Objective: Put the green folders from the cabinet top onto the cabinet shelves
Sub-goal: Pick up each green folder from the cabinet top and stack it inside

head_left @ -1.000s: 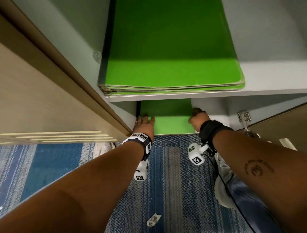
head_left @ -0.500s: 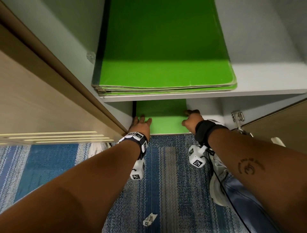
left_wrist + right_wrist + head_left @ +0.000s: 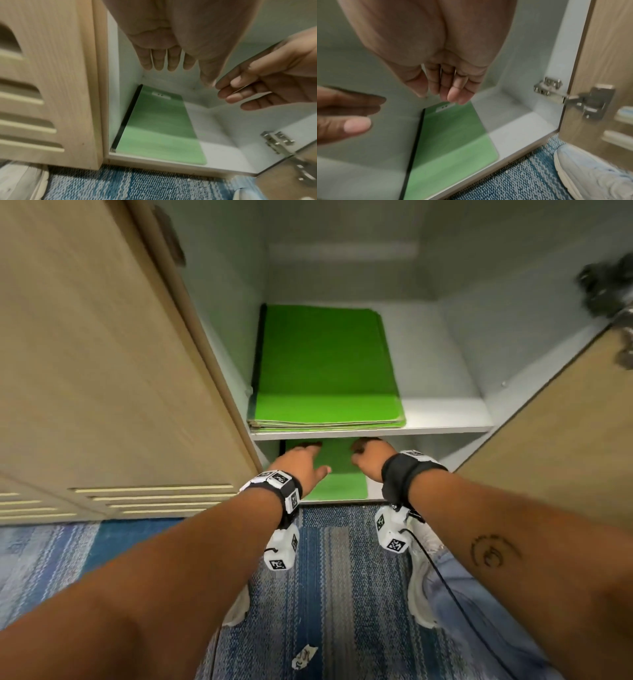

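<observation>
A stack of green folders (image 3: 325,371) lies on the middle shelf, against the left wall. One green folder (image 3: 339,484) with a black spine lies flat on the bottom shelf (image 3: 223,155), also shown as green folder (image 3: 159,128) and green folder (image 3: 452,135). My left hand (image 3: 305,460) hovers above its left part with straight fingers (image 3: 168,60), holding nothing. My right hand (image 3: 366,457) hangs over its right part, fingers (image 3: 453,89) loosely bent, empty. Neither hand touches the folder.
The cabinet's wooden door (image 3: 548,457) stands open at the right, on a metal hinge (image 3: 276,142). A closed slatted door (image 3: 102,371) is at the left. Below are blue carpet (image 3: 342,577), a paper scrap (image 3: 303,657) and my white shoe (image 3: 590,175).
Both hands have come up off the bottom-shelf folder and drawn back a little. The head view has pulled back, so more of the cabinet interior shows.
</observation>
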